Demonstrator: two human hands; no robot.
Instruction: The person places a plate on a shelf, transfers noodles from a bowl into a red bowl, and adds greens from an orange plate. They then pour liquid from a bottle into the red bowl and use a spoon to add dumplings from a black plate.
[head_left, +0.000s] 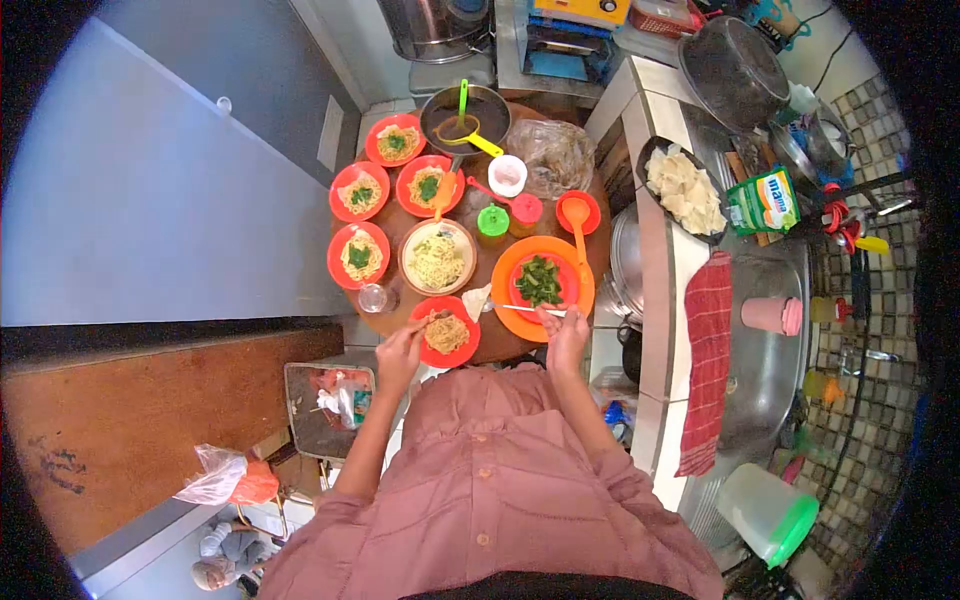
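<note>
My left hand (pixel 402 352) is at the left rim of a red bowl of noodles (pixel 446 337), its fingers pressed together; what they hold, if anything, is too small to name. My right hand (pixel 565 335) is closed on the handle of a spoon (pixel 530 309), which points left towards the bowl. Beside it, an orange plate (pixel 508 318) carries a red bowl with chopped greens (pixel 539 281). A large bowl of plain noodles (pixel 437 258) stands behind my left hand. Several red bowls of noodles topped with greens (pixel 359 256) line the table's left side.
At the table's back are a pan (pixel 466 120) with green and yellow utensils, a plastic bag (pixel 550 158), a white cup (pixel 507 175) and lidded jars (pixel 492 221). The counter at right holds a tray of crackers (pixel 685 190) and a red cloth (pixel 707 365). A person (pixel 230 556) is at lower left.
</note>
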